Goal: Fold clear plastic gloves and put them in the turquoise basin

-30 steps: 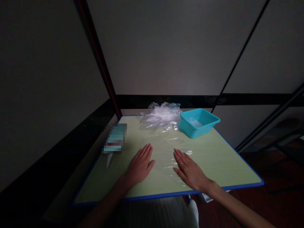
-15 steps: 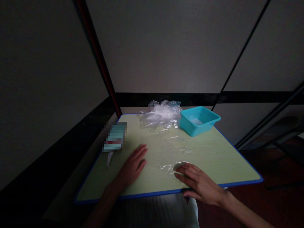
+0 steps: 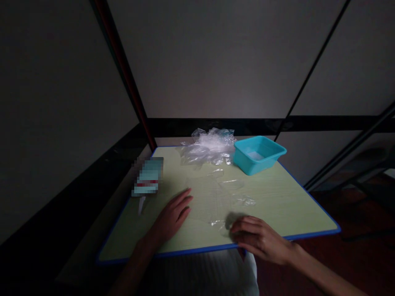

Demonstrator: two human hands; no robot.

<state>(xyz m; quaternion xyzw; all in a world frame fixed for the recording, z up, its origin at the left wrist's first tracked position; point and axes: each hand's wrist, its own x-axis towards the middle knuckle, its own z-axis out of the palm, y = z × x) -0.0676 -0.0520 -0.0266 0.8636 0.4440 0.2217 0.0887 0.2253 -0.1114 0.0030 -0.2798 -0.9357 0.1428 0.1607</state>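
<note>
A thin, clear plastic piece (image 3: pixel 220 199), shaped somewhat like a disposable glove, lies flat on the pale yellow-green table (image 3: pixel 286 201). At its left side, my left hand (image 3: pixel 173 216) rests on the table with fingers stretched out, holding nothing visible. My right hand (image 3: pixel 259 238) is by the near right corner of the plastic, above the table's front edge. Its fingers are loosely bent with gaps between them, and nothing shows in its grasp. Behind the flat piece sits a crumpled heap of clear plastic (image 3: pixel 211 146).
A turquoise plastic basin (image 3: pixel 254 164) stands at the back right, with something pale inside. On the left edge lies a pixelated greenish pack (image 3: pixel 148 176), a whitish strip (image 3: pixel 141 205) sticking out towards me. Wall panels (image 3: pixel 216 61) rise behind the table.
My right hand has drawn slightly back from the clear plastic, and its fingers are more bent. My left hand stays almost in place. The view has shifted slightly.
</note>
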